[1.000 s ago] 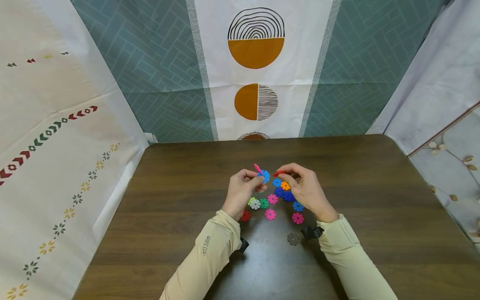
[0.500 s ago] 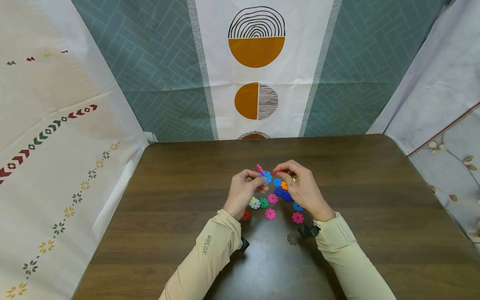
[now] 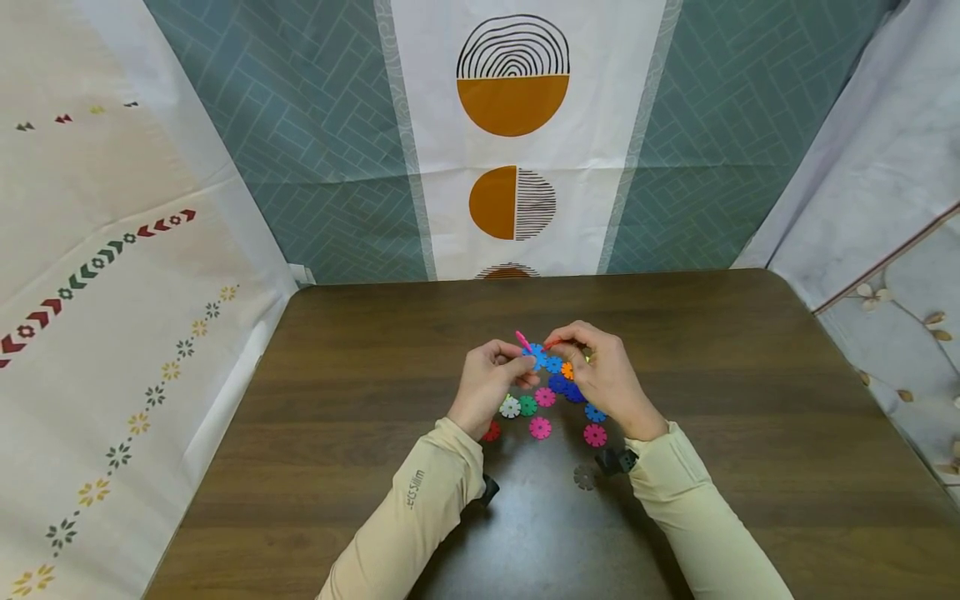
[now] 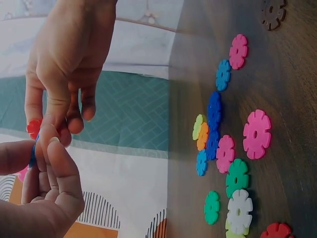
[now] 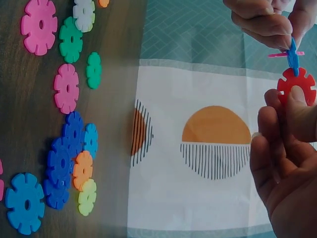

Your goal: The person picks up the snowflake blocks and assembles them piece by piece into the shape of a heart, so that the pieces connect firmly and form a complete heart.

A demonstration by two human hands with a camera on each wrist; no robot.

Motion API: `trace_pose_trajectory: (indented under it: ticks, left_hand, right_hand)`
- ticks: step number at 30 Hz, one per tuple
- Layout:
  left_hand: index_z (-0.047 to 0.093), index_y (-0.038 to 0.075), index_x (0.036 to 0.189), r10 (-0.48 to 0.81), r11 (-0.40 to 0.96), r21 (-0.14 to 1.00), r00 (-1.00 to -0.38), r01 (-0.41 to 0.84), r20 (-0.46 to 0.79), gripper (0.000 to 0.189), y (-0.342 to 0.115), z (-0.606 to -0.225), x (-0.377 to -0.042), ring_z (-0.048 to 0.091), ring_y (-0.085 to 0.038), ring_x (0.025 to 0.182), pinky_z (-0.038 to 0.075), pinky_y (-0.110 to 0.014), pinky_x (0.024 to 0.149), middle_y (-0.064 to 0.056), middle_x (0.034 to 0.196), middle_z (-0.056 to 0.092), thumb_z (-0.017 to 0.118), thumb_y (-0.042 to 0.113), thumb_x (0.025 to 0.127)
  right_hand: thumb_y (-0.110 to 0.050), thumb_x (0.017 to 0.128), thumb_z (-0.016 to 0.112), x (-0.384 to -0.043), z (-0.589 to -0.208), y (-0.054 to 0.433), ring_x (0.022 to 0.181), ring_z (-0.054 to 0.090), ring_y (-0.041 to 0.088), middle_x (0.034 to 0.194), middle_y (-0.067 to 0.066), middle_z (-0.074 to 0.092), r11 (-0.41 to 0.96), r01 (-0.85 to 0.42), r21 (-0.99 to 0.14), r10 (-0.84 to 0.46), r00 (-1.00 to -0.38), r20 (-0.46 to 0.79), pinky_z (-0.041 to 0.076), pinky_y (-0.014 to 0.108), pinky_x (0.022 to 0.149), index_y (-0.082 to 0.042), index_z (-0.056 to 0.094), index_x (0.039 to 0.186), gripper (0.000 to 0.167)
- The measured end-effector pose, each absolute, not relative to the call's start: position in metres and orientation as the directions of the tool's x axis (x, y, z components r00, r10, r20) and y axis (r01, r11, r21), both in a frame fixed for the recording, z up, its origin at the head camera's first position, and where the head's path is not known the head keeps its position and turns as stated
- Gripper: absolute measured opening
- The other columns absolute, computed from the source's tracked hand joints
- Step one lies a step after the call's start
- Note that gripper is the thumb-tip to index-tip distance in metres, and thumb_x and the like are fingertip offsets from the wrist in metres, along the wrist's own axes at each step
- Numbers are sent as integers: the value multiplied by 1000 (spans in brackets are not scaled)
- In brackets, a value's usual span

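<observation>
My left hand (image 3: 486, 379) pinches a blue notched plastic disc (image 5: 292, 59) between thumb and fingers. A pink disc (image 5: 276, 55) is slotted crosswise into the blue one. Opposite it, my right hand (image 3: 606, 371) pinches a red notched disc (image 5: 288, 79), thumb flat on its face. The red disc's rim meets the lower edge of the blue disc, the two standing at an angle to each other. In the left wrist view the red disc (image 4: 33, 128) shows only partly, and fingers hide most of the blue one. Both hands are raised above the table.
Loose notched discs lie on the brown wooden table (image 3: 360, 433) below the hands: dark blue ones (image 5: 59, 161) overlapping, a green (image 5: 71, 39), a white (image 4: 239, 210), an orange (image 5: 82, 168) and several pink. A dark translucent disc (image 3: 584, 477) lies nearer the front. Printed cloths hang behind.
My right hand has moved left with the red disc, and my left hand slightly right with the blue and pink pair. The red and blue discs have come together.
</observation>
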State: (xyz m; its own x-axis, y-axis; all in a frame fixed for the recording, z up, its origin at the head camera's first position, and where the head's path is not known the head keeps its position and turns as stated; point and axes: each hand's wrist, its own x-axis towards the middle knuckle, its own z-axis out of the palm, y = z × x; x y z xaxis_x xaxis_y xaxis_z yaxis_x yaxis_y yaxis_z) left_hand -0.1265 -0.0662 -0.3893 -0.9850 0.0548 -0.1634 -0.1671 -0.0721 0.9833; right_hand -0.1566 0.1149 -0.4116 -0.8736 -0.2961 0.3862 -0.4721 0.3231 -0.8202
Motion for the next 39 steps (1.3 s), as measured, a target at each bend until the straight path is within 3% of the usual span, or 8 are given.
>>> trace_pose_trajectory:
  ticks: [4, 10, 17, 27, 34, 39]
  left_hand:
    - [60, -3, 96, 62, -71, 984, -985, -166, -162, 14, -66, -390, -127, 69, -25, 68, 59, -38, 72, -14, 76, 68, 68, 7, 90]
    - [60, -6, 97, 63, -60, 985, -986, -159, -155, 14, -63, -389, -126, 68, -21, 64, 59, -34, 69, -21, 79, 68, 67, 5, 90]
    - [62, -4, 96, 49, -41, 987, -986, -158, -156, 13, -63, -391, -127, 69, -39, 75, 59, -40, 73, -19, 78, 68, 68, 6, 90]
    - [57, -2, 101, 71, -60, 975, -975, -215, -210, 20, -64, -397, -126, 69, -37, 79, 56, -48, 82, -14, 78, 69, 69, 10, 90]
    - [46, -2, 126, 136, -36, 969, -961, -246, -239, 50, -66, -401, -129, 70, -30, 83, 56, -46, 83, -18, 103, 64, 73, 16, 88]
    - [53, 1, 130, 179, -72, 975, -964, -211, -196, 53, -67, -399, -132, 66, -42, 94, 54, -49, 86, -18, 106, 64, 74, 26, 88]
  right_hand:
    - [-3, 94, 59, -158, -412, 114, 84, 66, 21, 92, -3, 67, 341, -496, -799, -303, -862, 406, 56, 41, 72, -14, 71, 96, 16]
    - [0, 90, 63, -158, -410, 115, 78, 64, 14, 89, -3, 68, 418, -537, -732, -323, -842, 433, 56, 28, 68, -11, 73, 93, 15]
    - [4, 87, 66, -158, -407, 115, 78, 65, 16, 89, -1, 70, 438, -561, -703, -341, -827, 448, 56, 28, 66, -8, 75, 95, 17]
    - [-1, 91, 63, -155, -413, 117, 90, 63, 14, 105, 0, 66, 412, -528, -742, -382, -840, 385, 56, 32, 73, -11, 66, 124, 35]
    - [-2, 94, 60, -157, -414, 123, 87, 60, 14, 100, -9, 64, 369, -508, -778, -387, -846, 367, 54, 34, 73, -14, 68, 105, 19]
    - [0, 92, 62, -160, -412, 127, 89, 59, 12, 98, -12, 63, 319, -538, -780, -438, -814, 383, 53, 30, 76, -21, 71, 101, 24]
